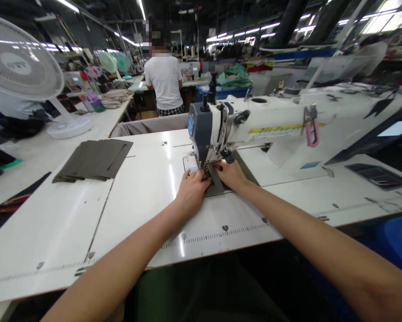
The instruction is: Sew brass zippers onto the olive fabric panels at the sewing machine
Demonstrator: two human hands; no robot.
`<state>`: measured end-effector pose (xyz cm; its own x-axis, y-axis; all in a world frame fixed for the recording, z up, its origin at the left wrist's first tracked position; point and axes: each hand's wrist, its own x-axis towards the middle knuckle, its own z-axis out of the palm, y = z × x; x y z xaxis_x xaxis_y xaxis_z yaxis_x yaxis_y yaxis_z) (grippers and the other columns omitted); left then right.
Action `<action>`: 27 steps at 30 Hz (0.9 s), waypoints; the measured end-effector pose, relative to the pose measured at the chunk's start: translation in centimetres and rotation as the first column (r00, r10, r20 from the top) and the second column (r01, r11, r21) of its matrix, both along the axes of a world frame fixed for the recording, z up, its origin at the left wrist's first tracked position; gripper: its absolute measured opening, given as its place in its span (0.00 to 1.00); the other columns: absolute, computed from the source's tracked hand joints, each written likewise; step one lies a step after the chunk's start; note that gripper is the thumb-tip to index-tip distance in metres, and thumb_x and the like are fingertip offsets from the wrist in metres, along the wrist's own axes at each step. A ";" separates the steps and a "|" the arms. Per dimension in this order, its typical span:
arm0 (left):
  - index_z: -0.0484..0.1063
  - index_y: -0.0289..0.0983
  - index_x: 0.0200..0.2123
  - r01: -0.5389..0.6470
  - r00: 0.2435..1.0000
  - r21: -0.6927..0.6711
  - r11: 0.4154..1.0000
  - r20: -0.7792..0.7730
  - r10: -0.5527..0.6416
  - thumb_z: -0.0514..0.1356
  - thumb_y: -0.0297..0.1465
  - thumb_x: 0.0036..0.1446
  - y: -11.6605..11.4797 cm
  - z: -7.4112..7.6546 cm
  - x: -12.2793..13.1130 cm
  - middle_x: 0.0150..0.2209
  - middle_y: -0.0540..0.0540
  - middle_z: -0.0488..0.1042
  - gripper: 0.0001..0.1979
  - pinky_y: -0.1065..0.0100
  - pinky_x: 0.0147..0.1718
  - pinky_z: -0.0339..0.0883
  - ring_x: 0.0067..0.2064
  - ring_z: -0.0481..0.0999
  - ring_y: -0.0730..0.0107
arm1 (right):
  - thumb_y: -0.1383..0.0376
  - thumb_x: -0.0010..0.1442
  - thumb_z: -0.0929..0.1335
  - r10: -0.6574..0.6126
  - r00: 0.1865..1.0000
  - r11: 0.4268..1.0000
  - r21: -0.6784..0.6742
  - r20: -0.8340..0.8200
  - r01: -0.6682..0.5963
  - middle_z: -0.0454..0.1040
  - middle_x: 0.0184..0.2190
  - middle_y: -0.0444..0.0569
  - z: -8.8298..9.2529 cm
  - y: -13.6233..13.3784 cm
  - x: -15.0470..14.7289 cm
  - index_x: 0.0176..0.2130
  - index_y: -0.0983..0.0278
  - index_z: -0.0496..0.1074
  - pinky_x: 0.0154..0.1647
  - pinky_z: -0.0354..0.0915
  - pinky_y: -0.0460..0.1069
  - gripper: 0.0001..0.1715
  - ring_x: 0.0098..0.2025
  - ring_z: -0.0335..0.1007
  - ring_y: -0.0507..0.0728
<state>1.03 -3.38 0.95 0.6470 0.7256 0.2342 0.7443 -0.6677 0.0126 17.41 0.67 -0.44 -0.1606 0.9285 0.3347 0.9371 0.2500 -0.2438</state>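
Workshop, long, lit by rows of strip lights (254, 32), with one co-worker in a white shirt (163, 80) standing beyond the near bench, back turned. One white table (147, 179), with a printed ruler (214, 235) along its front edge. One white sewing machine (271, 116), dark at the head, standing on the table's right half; pink-handled scissors (311, 129) hung on its arm. One dark grey-brown piece of cloth (249, 170), lying flat beneath the machine's head, beside and partly under both hands. Left hand (194, 190): palm down, fingers slightly spread, resting at the cloth's left edge just beside the needle area. Right hand (230, 174): fingers bent, set over the cloth on the other side of the needle area; its fingertips were partly hidden, so whether it pinched the cloth could not be told. One fanned stack of similar dark pieces (93, 158), lying on the table, well to the left of the hands. One white fan (19, 62), upright on a side table (103, 127) at left. One green bag (234, 76), heaped in a blue crate (201, 93) behind the machine.
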 end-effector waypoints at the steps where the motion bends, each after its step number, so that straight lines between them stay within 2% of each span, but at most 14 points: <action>1: 0.69 0.39 0.46 -0.003 1.000 0.006 1.000 -0.001 0.003 0.52 0.25 0.55 0.0 0.0 -0.1 0.44 0.42 0.67 0.16 0.52 0.53 0.51 0.45 0.66 0.59 | 0.68 0.56 0.63 0.009 1.000 1.000 0.005 -0.004 -0.009 0.76 0.28 0.49 0.1 -0.1 0.0 0.31 0.65 0.75 0.30 0.58 0.44 0.11 0.31 0.70 0.54; 4: 0.70 0.40 0.45 0.004 1.000 0.027 1.000 -0.002 -0.004 0.52 0.25 0.55 0.0 -0.2 -0.2 0.43 0.43 0.67 0.15 0.52 0.54 0.51 0.44 0.67 0.60 | 0.67 0.56 0.63 0.003 1.000 1.000 0.022 -0.010 -0.003 0.76 0.26 0.47 0.2 -0.3 -0.1 0.32 0.64 0.75 0.28 0.57 0.44 0.11 0.29 0.70 0.54; 10: 0.70 0.38 0.44 0.020 1.000 0.074 0.997 0.010 -0.021 0.51 0.25 0.56 0.1 -0.5 -0.2 0.42 0.43 0.68 0.14 0.53 0.54 0.51 0.43 0.67 0.60 | 0.68 0.54 0.63 -0.083 0.996 0.996 0.022 -0.023 0.084 0.75 0.26 0.51 -0.6 0.4 -0.6 0.27 0.66 0.75 0.28 0.57 0.46 0.11 0.29 0.70 0.56; 14: 0.71 0.37 0.43 0.031 0.999 0.070 0.997 0.019 -0.032 0.52 0.24 0.55 0.1 -0.6 -0.2 0.41 0.42 0.68 0.14 0.52 0.54 0.51 0.43 0.67 0.60 | 0.69 0.56 0.61 -0.156 0.986 0.988 0.004 -0.060 0.156 0.75 0.26 0.55 -1.4 1.6 -0.8 0.28 0.68 0.74 0.27 0.58 0.48 0.13 0.30 0.70 0.59; 16: 0.71 0.37 0.43 0.031 0.997 0.047 0.998 0.069 -0.034 0.52 0.23 0.54 0.1 -0.7 -0.1 0.42 0.42 0.68 0.14 0.51 0.54 0.51 0.44 0.68 0.59 | 0.70 0.55 0.61 -0.152 0.985 0.988 0.005 -0.083 0.153 0.74 0.27 0.56 -1.6 2.0 -0.8 0.29 0.69 0.73 0.28 0.59 0.49 0.13 0.31 0.70 0.60; 19: 0.71 0.36 0.43 0.029 0.986 0.017 0.999 0.167 -0.032 0.54 0.21 0.52 0.1 -0.6 -0.2 0.42 0.42 0.69 0.16 0.50 0.53 0.54 0.43 0.68 0.59 | 0.72 0.54 0.62 -0.062 0.991 0.998 0.023 -0.117 0.065 0.74 0.26 0.56 -1.1 1.6 -0.4 0.28 0.69 0.73 0.29 0.61 0.49 0.11 0.30 0.70 0.60; 22: 0.70 0.34 0.45 0.032 0.973 0.030 0.999 0.229 -0.038 0.54 0.19 0.49 -0.1 -0.5 -0.5 0.41 0.42 0.71 0.18 0.57 0.49 0.61 0.43 0.70 0.62 | 0.73 0.53 0.63 0.117 0.981 0.992 0.067 -0.152 -0.108 0.74 0.27 0.53 -0.3 -0.4 0.5 0.30 0.68 0.73 0.32 0.65 0.49 0.09 0.31 0.71 0.58; 25: 0.71 0.33 0.42 0.042 0.958 0.051 0.998 0.282 -0.054 0.54 0.18 0.49 -0.6 -0.5 -0.9 0.41 0.43 0.73 0.16 0.65 0.45 0.67 0.43 0.71 0.66 | 0.72 0.53 0.63 0.327 0.931 0.943 0.130 -0.163 -0.308 0.75 0.38 0.51 -0.1 -3.2 1.6 0.34 0.64 0.74 0.44 0.65 0.49 0.10 0.42 0.69 0.56; 27: 0.73 0.35 0.38 0.065 0.952 0.068 0.996 0.296 -0.082 0.54 0.19 0.52 -1.1 -0.6 -1.1 0.41 0.45 0.74 0.12 0.66 0.43 0.69 0.41 0.73 0.68 | 0.73 0.55 0.62 0.442 0.882 0.894 0.160 -0.164 -0.418 0.73 0.42 0.50 -0.5 -4.6 2.1 0.36 0.63 0.74 0.49 0.63 0.50 0.13 0.47 0.67 0.55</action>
